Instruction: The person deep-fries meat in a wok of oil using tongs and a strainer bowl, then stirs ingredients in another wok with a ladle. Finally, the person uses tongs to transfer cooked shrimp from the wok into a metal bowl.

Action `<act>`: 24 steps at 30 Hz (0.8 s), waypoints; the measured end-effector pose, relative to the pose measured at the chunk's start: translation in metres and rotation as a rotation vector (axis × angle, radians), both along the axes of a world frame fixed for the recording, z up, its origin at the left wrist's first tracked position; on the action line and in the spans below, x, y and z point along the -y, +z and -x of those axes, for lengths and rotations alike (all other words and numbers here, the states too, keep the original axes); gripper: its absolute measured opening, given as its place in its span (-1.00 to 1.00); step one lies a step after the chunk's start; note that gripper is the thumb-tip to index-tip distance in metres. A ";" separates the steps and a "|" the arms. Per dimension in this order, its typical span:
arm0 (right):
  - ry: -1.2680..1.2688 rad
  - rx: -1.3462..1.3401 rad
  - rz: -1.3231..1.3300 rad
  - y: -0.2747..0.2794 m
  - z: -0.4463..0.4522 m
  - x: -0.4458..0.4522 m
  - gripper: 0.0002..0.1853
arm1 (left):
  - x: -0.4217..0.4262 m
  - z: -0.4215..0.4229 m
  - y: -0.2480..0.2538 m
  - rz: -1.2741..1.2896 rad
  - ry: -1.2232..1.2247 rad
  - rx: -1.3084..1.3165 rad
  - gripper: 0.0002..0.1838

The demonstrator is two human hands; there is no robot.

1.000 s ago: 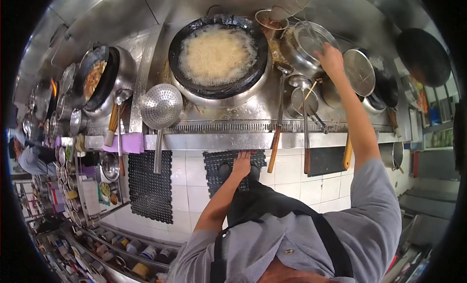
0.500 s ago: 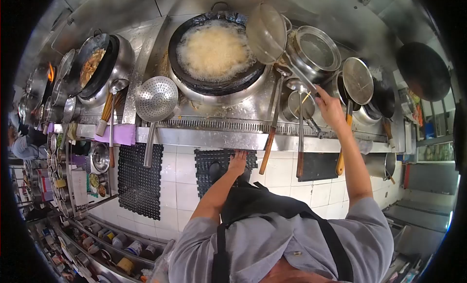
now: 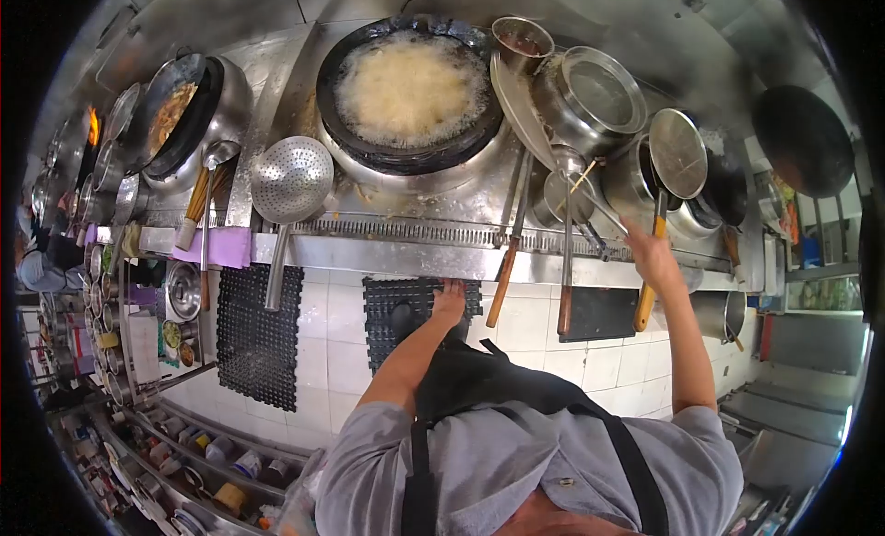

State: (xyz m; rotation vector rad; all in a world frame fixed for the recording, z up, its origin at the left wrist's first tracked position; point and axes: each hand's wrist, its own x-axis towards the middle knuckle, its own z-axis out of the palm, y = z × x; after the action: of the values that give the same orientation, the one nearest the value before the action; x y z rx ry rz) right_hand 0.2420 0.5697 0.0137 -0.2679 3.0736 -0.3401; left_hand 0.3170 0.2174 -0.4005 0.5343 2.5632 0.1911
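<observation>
A wide strainer (image 3: pixel 519 107) is turned nearly edge-on beside the wok at the centre. Its metal handle runs down to my right hand (image 3: pixel 651 257), which is closed around the end. In the large black wok (image 3: pixel 336 135), pale oil (image 3: pixel 410 89) bubbles and foams. My left hand (image 3: pixel 449 301) hangs at the stove's front rim (image 3: pixel 406 255), fingers stretched out, with nothing in it; whether the fingertips touch the rim I cannot tell. Below the strainer lie long wooden-handled tools, including a ladle (image 3: pixel 568 167).
A perforated skimmer (image 3: pixel 291 178) lies left of the wok. Further left is a second wok (image 3: pixel 171 112) with food, near a flame (image 3: pixel 93 126). A pot (image 3: pixel 595 121) with a sieve on top and a round strainer (image 3: pixel 678 153) are at right. Black mats (image 3: pixel 260 338) cover the floor.
My right hand has moved down and to the right, pulling the strainer away from the wok's right side. The strainer has tipped edge-on, uncovering a metal pot behind it. My left hand stays low.
</observation>
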 end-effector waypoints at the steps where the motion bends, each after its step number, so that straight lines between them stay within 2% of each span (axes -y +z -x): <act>1: -0.019 0.031 0.011 -0.002 -0.008 -0.004 -0.48 | 0.000 0.002 0.001 -0.005 -0.002 0.021 -0.26; 7: -0.043 -0.075 0.088 -0.005 -0.030 -0.018 -0.57 | -0.007 0.013 0.012 -0.057 -0.038 0.110 -0.31; 9: -0.174 -0.081 0.265 -0.021 -0.036 -0.033 -0.59 | -0.009 0.014 0.009 -0.091 0.005 0.080 -0.36; 11: -0.357 -0.091 0.477 -0.029 -0.044 -0.044 -0.60 | -0.007 0.018 0.007 -0.133 0.031 0.095 -0.41; 13: -0.621 -0.127 0.715 -0.007 -0.050 -0.024 -0.61 | -0.002 0.021 0.009 -0.170 0.035 0.136 -0.44; 16: -0.781 -0.163 1.124 -0.014 -0.052 -0.034 -0.56 | -0.005 0.026 0.020 -0.194 0.035 0.171 -0.42; 21: -0.875 -0.184 1.637 -0.036 -0.024 -0.028 -0.73 | -0.002 0.027 0.025 -0.155 0.019 0.147 -0.35; 24: -0.755 0.005 2.075 -0.070 -0.008 -0.062 -0.72 | 0.000 0.029 0.038 -0.145 0.019 0.204 -0.31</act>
State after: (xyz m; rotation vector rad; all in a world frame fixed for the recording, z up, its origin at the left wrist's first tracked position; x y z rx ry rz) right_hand 0.2498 0.6319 -0.0568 0.8298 1.2721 -2.9666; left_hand 0.2881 0.2174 -0.3622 0.5161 2.3677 0.4188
